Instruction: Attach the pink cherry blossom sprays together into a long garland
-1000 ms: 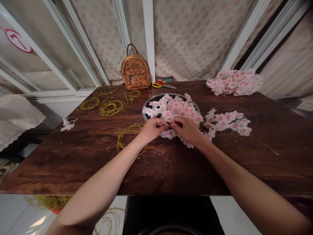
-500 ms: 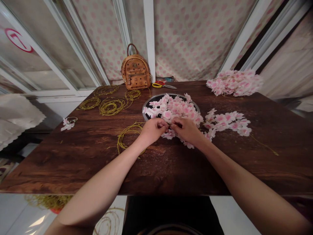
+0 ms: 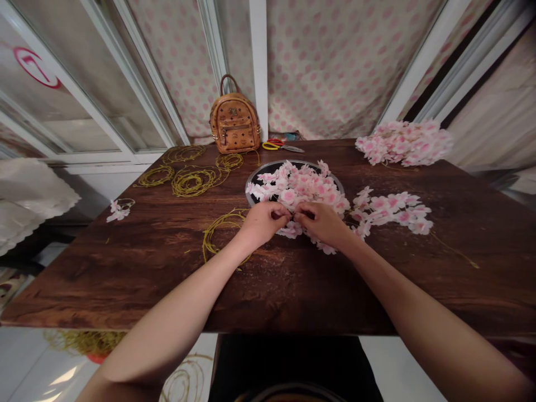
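My left hand (image 3: 268,219) and my right hand (image 3: 317,221) meet over the near side of a pile of pink-and-white artificial blossoms (image 3: 312,187). Fingers and thumbs are pinched on both, with the fingertips almost touching. Whatever lies between them is too small and too hidden to name. Under the blossoms is a round dark tray (image 3: 271,167) with a pale rim. Another blossom spray (image 3: 397,210) stretches to the right, its thin green stem (image 3: 454,249) trailing on the wood. Just left of my left wrist lies a coil of yellow-green vine stem (image 3: 213,231), partly covered by my forearm.
Several more vine coils (image 3: 194,180) lie on the brown table (image 3: 276,296) at the back left, near a brown backpack (image 3: 235,125). Red-and-yellow scissors (image 3: 281,146) rest at the back edge. A blossom bunch (image 3: 404,143) fills the far right corner; a small sprig (image 3: 119,210) lies left.
The whole view has shifted very slightly. Both hands keep their pinched pose at the same place over the blossoms; nothing else has visibly moved.
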{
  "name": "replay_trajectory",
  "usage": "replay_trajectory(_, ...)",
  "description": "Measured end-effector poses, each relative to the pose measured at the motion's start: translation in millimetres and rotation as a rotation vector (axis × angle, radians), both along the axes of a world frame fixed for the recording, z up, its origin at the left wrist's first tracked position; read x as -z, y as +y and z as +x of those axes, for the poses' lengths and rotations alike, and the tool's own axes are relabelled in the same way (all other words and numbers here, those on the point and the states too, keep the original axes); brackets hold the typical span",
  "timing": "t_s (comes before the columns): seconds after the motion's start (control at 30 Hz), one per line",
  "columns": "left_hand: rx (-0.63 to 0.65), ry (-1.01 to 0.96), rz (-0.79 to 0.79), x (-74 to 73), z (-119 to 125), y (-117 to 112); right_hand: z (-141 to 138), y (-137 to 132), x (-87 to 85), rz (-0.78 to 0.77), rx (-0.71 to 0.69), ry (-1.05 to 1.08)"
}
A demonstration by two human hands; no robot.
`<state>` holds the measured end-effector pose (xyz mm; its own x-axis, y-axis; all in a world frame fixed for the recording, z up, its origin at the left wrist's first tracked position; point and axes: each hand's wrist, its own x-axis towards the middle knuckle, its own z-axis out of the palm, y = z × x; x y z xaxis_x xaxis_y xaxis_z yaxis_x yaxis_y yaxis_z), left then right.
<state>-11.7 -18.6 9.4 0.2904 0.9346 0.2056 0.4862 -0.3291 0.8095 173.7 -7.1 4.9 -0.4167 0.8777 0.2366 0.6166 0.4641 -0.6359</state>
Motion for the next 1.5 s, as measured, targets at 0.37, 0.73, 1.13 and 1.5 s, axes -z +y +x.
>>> replay_trajectory(0.37,0.011,-0.144,-0.154,9.2,-1.2,6.7,-0.9,0.8,-0.2,-0.043,-0.036,0.04)
replay_trajectory(0.73,0.023,-0.132,-0.121,9.1,-1.9,5.6,-0.4,2.6,2.2,-0.047,-0.056,0.053)
replay_trajectory(1.13,0.136,-0.245,-0.193,15.1,-2.5,12.4,-0.5,2.0,2.0,-0.105,-0.063,0.071)
replay_trajectory(1.5,0.152,-0.226,-0.233,16.0,-2.2,13.3,1.2,2.6,0.4,-0.09,-0.08,0.004)
